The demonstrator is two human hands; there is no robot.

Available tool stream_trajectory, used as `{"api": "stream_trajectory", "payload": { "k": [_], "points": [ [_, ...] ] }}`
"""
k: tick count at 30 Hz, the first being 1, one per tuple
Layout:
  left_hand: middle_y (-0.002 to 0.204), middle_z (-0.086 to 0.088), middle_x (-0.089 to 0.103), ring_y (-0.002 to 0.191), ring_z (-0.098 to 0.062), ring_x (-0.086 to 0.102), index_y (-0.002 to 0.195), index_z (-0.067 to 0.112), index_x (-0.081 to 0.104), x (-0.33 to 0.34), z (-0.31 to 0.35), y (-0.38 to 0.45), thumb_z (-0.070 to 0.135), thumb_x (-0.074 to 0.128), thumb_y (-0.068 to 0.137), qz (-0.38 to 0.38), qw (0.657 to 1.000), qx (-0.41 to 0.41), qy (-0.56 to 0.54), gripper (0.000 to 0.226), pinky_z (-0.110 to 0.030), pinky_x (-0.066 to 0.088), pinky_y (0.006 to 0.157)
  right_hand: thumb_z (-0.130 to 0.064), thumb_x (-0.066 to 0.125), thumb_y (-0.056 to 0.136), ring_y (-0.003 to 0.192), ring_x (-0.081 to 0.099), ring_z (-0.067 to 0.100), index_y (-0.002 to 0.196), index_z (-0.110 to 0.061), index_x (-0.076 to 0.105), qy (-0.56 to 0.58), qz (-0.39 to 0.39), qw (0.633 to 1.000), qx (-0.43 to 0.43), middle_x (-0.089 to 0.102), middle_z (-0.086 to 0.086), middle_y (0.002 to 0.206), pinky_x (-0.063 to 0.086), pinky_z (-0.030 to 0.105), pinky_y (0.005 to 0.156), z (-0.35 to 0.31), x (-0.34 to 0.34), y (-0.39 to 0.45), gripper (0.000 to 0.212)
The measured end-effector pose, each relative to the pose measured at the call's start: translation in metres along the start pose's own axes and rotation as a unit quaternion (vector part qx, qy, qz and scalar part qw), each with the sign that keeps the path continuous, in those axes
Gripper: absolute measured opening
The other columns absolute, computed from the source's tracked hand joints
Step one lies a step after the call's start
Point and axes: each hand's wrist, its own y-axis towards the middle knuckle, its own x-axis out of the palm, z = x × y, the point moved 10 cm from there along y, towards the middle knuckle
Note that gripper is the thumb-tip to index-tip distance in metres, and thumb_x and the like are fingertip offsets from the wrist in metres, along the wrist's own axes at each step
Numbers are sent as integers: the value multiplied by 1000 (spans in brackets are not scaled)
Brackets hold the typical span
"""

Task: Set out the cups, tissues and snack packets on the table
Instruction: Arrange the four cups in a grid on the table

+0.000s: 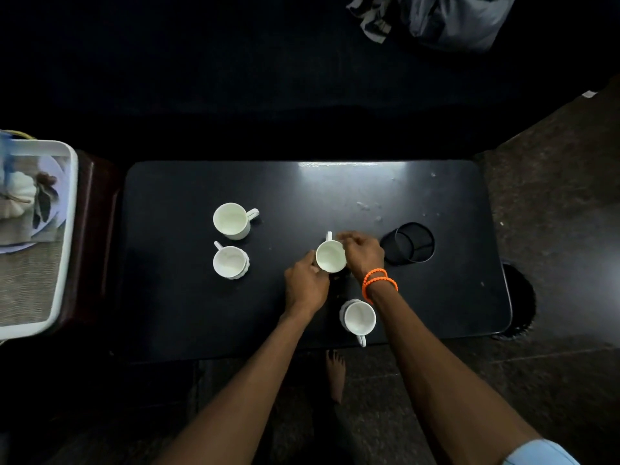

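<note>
Several white cups stand on a black table. One cup is at the left with its handle pointing right, and a second cup stands just below it. A third cup stands near the front edge with its handle toward me. Both hands are on the middle cup: my left hand grips its left side, and my right hand, with orange bands on the wrist, curls over its right rim. No tissues or snack packets are visible on the table.
A black mesh holder stands right of the held cup. A white tray with a printed picture sits on a dark stand at the far left. Cloth lies at the top right. My bare foot is on the floor below the table.
</note>
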Motion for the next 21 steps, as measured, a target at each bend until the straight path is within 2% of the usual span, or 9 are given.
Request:
{"api": "stream_trajectory", "payload": {
  "k": [4,6,8,10,13,15,17,19,21],
  "points": [
    [110,-16,77,110,-33,69,131,8,70,-32,-11,1,3,56,87,64,998,-1,-20,46,-32,51,97,-13,58,84,101,68,24,102,-18,78,3,70,995,-65,76,8,107,41,17,83,-23,-8,-14,27],
    [108,-13,76,100,-30,71,122,9,74,-57,-15,-1,2,56,87,112,993,29,-37,40,-31,52,93,-10,62,82,99,68,27,100,-12,78,-3,88,987,-134,75,12,103,45,21,85,-43,-3,-27,24],
    [98,-8,72,87,-24,68,115,10,76,-89,-21,-5,1,58,86,179,980,67,-49,35,-30,51,86,-8,62,80,99,66,31,98,-8,78,-19,86,976,-198,74,13,100,50,33,91,-62,14,-42,24],
    [96,-6,63,79,-21,62,115,11,75,-121,-29,-13,0,62,85,243,965,85,-57,34,-27,49,83,-7,62,80,100,66,31,99,-8,77,-25,50,973,-223,74,12,102,51,38,93,-73,41,-55,24],
    [113,-8,53,94,-27,60,127,7,68,-156,-54,-13,4,65,88,291,951,31,-97,39,-29,48,93,-7,61,83,101,68,29,105,-8,76,-45,-54,972,-224,75,12,107,52,34,94,-82,96,-68,27],
    [131,-14,48,113,-31,58,136,4,59,-165,-75,-5,14,65,93,281,950,-39,-128,44,-41,47,105,-12,60,85,104,68,27,112,-11,74,-63,-126,971,-192,75,10,113,51,32,96,-81,131,-75,31],
    [140,-16,48,126,-32,54,138,4,58,-166,-91,7,27,62,98,236,957,-103,-135,46,-44,42,112,-16,60,86,109,67,24,118,-16,71,-67,-183,970,-146,73,7,118,49,29,99,-76,158,-81,35],
    [134,-16,59,127,-31,54,128,9,67,-162,-98,17,38,53,103,177,968,-125,-123,41,-41,41,111,-19,60,87,110,66,21,119,-20,71,-59,-214,969,-107,73,3,118,48,26,97,-69,175,-84,34],
    [124,-14,70,121,-33,58,117,11,72,-158,-99,23,44,47,105,138,975,-118,-128,43,-44,45,108,-23,59,88,106,69,23,116,-24,72,-30,-223,972,-69,74,3,115,53,36,97,-61,185,-86,31]
  ]
}}
